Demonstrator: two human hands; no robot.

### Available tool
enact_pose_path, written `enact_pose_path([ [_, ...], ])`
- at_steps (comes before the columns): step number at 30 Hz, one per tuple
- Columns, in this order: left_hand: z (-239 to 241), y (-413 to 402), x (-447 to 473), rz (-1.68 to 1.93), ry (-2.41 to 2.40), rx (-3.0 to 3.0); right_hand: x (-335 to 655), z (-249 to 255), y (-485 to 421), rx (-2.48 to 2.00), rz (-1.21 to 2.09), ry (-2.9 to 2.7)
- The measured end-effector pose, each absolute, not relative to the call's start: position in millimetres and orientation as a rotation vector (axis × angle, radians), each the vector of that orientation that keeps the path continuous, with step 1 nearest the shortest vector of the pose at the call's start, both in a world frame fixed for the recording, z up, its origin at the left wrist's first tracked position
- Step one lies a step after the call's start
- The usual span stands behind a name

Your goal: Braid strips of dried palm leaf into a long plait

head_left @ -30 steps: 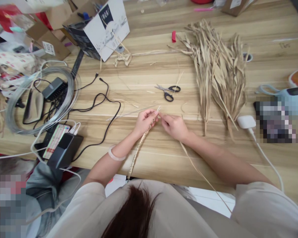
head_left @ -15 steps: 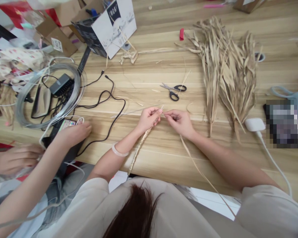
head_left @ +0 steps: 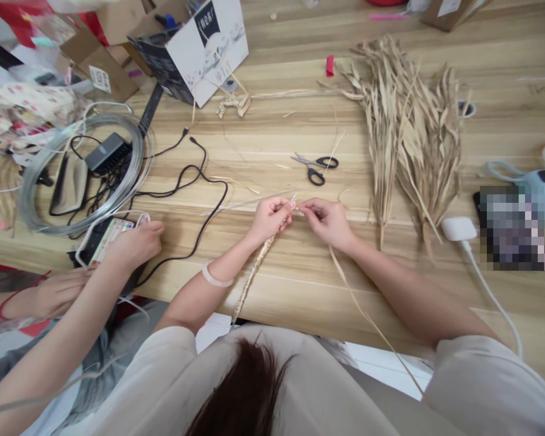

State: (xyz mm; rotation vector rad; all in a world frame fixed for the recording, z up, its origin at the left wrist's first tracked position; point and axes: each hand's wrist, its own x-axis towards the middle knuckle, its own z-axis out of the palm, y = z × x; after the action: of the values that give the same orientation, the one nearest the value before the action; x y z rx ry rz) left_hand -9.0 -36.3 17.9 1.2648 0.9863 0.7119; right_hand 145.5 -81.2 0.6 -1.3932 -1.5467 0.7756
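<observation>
My left hand is closed in a pinch on the top end of a braided straw cord, which trails down over the table's front edge toward my body. My right hand is beside it, fingers pinched on a thin loose straw strand that runs down to the right past the edge. The two hands almost touch at the fingertips above the wooden table.
Black-handled scissors lie just beyond my hands. Two bundles of dried leaves lie at right. A white charger, black cables, a wire coil and boxes are around. Another person's hand rests on a device at left.
A person's arm at the left has come in and settled on the device near the table edge. My hands have stayed pinched on the straw with only slight shifts.
</observation>
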Motion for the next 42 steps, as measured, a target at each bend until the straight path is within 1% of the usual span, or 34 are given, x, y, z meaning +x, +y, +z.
enact_pose_path([
  [3, 20.2, -35.1, -9.4, 0.701, 1.000, 1.224, 144.8, 2.4, -81.1, -1.319, 0.933, -1.461],
  [6, 20.5, -33.9, -9.2, 0.694, 1.019, 1.200, 143.9, 2.9, -81.1, -1.292, 0.992, -1.401],
  [14, 17.3, -35.0, -10.3, 0.736, 1.000, 1.261, 145.1, 1.2, -81.5, -1.304, 0.964, -1.456],
  [26, 17.6, -33.9, -9.9, 0.693, 0.990, 1.283, 145.9, -1.5, -81.7, -1.315, 0.914, -1.501],
  [35, 18.7, -32.9, -9.3, 0.725, 1.015, 1.264, 143.2, 2.4, -82.1, -1.263, 1.059, -1.390],
  [42, 16.8, -31.0, -10.6, 0.709, 1.005, 1.276, 144.1, 0.9, -80.8, -1.232, 1.079, -1.404],
])
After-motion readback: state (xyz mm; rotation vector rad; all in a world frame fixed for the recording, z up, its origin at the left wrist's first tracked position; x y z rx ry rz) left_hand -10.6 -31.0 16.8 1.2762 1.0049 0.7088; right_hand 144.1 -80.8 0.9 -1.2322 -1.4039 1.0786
